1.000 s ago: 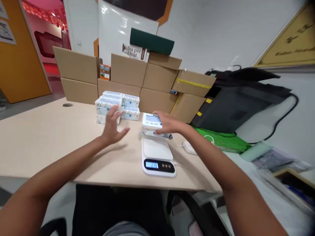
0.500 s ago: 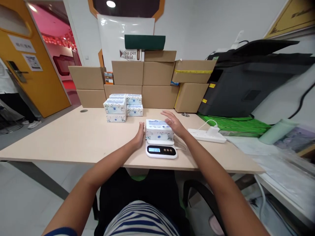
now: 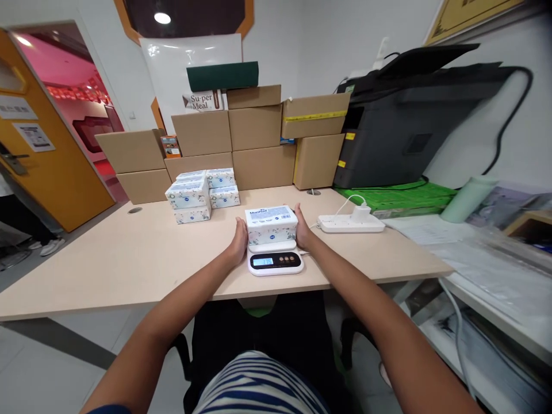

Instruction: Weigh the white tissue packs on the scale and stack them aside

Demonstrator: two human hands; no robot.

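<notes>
A white, flower-patterned pack of tissues (image 3: 271,233) marked "Manhua" sits on the white digital scale (image 3: 276,270), near the table's front edge. My left hand (image 3: 238,241) lies along the pack's left side, and my right hand (image 3: 303,230) is against its right side, so the two palms hold it between them. The fingers run back along the sides and are partly hidden. On the scale's black panel a lit display shows digits too small to read surely. To the back left stand several stacked tissue packs (image 3: 190,192) of the same pattern.
Cardboard boxes (image 3: 263,169) line the back of the table, with a dark green box (image 3: 222,76) on top. Right of the scale lies a white power strip (image 3: 351,224) with a plugged-in charger. A large dark printer (image 3: 409,138) stands at the right.
My right hand has come down from the top right of the tissue pack to its right side. The left hand remains at the left side. The display's digits differ, and the view has shifted.
</notes>
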